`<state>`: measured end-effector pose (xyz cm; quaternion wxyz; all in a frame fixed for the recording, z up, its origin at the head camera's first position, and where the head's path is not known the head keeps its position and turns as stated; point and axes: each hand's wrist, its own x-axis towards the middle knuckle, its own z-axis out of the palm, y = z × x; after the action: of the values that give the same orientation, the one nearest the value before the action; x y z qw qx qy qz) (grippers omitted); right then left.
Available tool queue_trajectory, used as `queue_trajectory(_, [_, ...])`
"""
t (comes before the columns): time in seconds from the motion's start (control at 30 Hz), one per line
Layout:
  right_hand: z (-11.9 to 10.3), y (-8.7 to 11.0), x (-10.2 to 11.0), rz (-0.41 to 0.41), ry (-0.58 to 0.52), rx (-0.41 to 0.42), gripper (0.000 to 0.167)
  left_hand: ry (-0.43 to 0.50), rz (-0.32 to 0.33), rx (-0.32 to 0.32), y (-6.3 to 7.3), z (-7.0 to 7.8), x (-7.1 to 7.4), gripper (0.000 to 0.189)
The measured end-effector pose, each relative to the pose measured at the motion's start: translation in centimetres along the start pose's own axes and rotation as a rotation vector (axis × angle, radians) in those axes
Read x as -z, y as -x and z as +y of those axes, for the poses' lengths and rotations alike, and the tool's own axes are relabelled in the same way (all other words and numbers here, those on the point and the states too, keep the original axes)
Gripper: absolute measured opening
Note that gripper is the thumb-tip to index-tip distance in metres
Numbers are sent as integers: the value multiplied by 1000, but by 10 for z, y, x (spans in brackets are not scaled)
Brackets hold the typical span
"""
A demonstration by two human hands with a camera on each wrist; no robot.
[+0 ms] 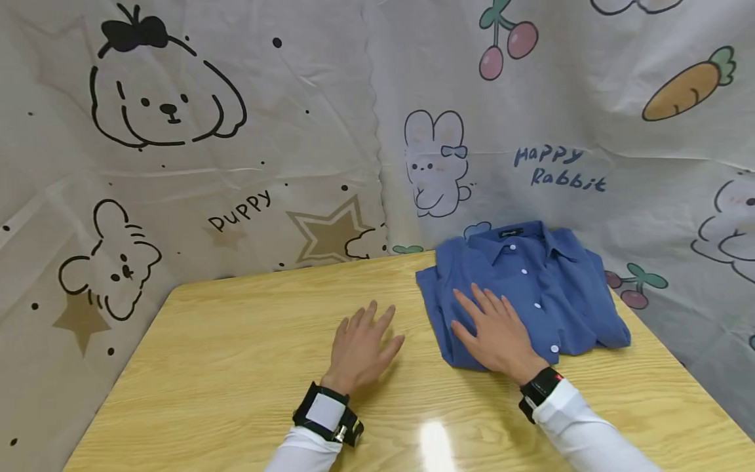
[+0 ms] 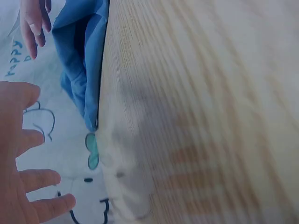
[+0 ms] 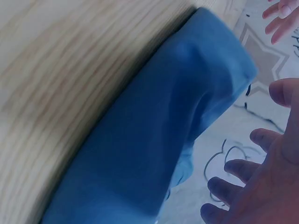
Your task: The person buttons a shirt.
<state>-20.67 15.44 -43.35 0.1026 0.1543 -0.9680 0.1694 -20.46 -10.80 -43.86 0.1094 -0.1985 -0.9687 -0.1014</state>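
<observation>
A blue button-up shirt [image 1: 531,295] lies folded at the right side of the wooden table [image 1: 248,367], its collar toward the back and white buttons down the front. Over the shirt's near left part is my right hand [image 1: 501,334], fingers spread; in the right wrist view a gap shows between this hand [image 3: 266,172] and the blue cloth [image 3: 135,126]. My left hand [image 1: 361,347] hovers above bare wood to the left of the shirt, fingers extended and holding nothing. In the left wrist view its fingers [image 2: 39,179] are apart from the shirt [image 2: 84,60].
Behind the table hangs a white printed curtain [image 1: 318,131] with cartoon animals, stars and fruit. It also runs down along the table's left and right edges. Each wrist wears a black strap [image 1: 321,410] with a device. A bright light reflection [image 1: 435,446] lies near the front.
</observation>
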Motion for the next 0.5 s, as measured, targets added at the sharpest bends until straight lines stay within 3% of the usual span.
queue_trajectory(0.27, [18,-5,4,3,36,-61,59,-54,-12,-98,-25,21,-9,56])
queue_trajectory(0.5, [35,-5,9,-3,63,-116,59,-117,-12,-166,-43,46,-26,54])
